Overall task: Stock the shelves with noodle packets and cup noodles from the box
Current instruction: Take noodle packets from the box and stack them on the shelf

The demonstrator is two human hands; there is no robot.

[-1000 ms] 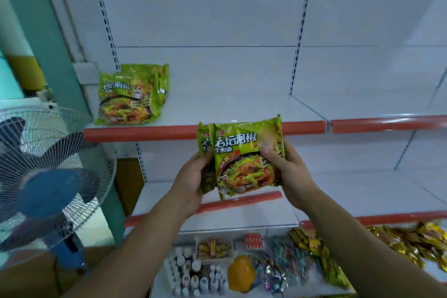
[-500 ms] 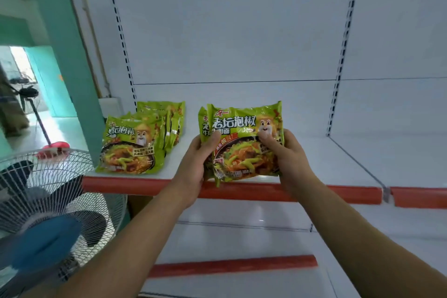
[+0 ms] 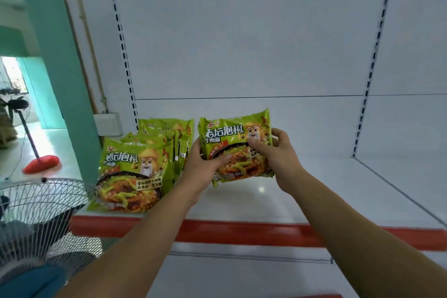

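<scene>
Both hands hold a small bundle of green noodle packets [image 3: 232, 133] upright, just above the white shelf [image 3: 302, 201]. My left hand [image 3: 200, 167] grips the bundle's left edge, thumb across the front. My right hand [image 3: 275, 152] grips its right side, thumb pressed on the front. To the left, several matching green noodle packets [image 3: 135, 172] stand in a row on the same shelf, the front one leaning toward me. The box is not in view.
The shelf has a red front edge [image 3: 242, 230] and white back panels with slotted uprights [image 3: 370, 68]. A standing fan [image 3: 36, 222] is at lower left, beside a teal pillar [image 3: 55, 55]. A lower shelf [image 3: 242, 273] shows beneath.
My hands have carried the bundle up from below the shelf edge to over the shelf, close to the stocked packets. My view has risen and moved nearer.
</scene>
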